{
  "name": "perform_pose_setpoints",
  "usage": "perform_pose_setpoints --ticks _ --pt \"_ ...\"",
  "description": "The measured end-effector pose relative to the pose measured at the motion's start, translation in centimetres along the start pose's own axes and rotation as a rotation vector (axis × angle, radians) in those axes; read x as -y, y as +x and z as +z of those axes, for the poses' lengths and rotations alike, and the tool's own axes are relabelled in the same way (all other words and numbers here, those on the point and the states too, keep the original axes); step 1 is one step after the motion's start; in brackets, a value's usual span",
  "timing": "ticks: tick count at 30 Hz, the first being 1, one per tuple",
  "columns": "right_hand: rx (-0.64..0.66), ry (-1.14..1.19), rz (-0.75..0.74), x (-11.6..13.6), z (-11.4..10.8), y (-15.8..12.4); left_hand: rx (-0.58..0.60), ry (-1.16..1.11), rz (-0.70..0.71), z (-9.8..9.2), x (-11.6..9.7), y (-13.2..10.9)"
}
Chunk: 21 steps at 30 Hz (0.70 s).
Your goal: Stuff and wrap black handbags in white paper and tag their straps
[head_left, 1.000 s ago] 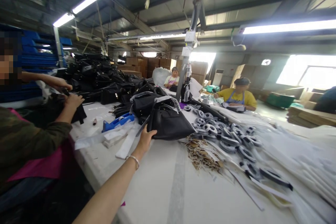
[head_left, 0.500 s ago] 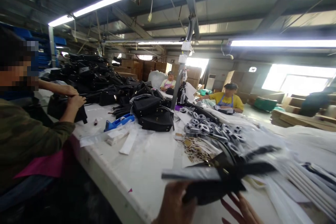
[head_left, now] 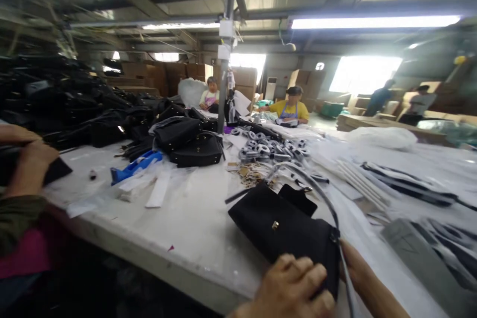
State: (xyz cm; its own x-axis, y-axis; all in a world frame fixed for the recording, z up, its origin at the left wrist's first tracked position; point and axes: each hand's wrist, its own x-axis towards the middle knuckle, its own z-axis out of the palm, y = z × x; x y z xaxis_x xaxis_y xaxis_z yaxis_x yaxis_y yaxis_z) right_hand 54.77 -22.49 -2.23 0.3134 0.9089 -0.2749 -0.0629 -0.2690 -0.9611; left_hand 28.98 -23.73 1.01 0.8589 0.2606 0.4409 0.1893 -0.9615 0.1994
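A black handbag (head_left: 268,223) with a small gold-coloured clasp lies tilted before me, low in the view, its flap folded back on the far side. Its long strap (head_left: 328,189), wrapped in a greyish cover, arcs over the right side. My left hand (head_left: 294,285) grips the bag's near edge with its fingers bent over the front. At the right end, my right hand (head_left: 354,263) holds the bag's side beside the strap; most of its fingers are hidden behind the bag.
Beyond the bag lie grey wrapped rolls (head_left: 261,146) and small tan tags (head_left: 249,174). Left of them are black bags (head_left: 197,149), a blue tape dispenser (head_left: 136,166) and white strips. A co-worker's hands (head_left: 33,154) work at far left; a large pile of black bags (head_left: 63,94) stands behind.
The view has swung right. The bag, edge-on before, now shows its broad front with the clasp. My left hand has moved onto its front and my right hand has closed on its side.
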Motion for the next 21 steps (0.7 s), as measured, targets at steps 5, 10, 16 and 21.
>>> perform_pose_setpoints --ticks 5,10,16,21 --pt "0.125 0.231 -0.027 1.4 -0.7 -1.8 -0.146 0.337 0.012 1.6 4.7 -0.2" --pt "0.071 0.085 -0.195 5.6 0.3 -1.9 -0.177 0.469 0.060 4.3 3.1 1.7" --pt "0.242 -0.064 -0.275 8.8 -1.5 -1.0 -0.145 0.415 0.054 5.6 -1.5 4.3" --pt "0.162 -0.173 -0.376 8.6 -2.2 -2.2 -0.154 0.252 0.187 2.9 -0.7 2.8"
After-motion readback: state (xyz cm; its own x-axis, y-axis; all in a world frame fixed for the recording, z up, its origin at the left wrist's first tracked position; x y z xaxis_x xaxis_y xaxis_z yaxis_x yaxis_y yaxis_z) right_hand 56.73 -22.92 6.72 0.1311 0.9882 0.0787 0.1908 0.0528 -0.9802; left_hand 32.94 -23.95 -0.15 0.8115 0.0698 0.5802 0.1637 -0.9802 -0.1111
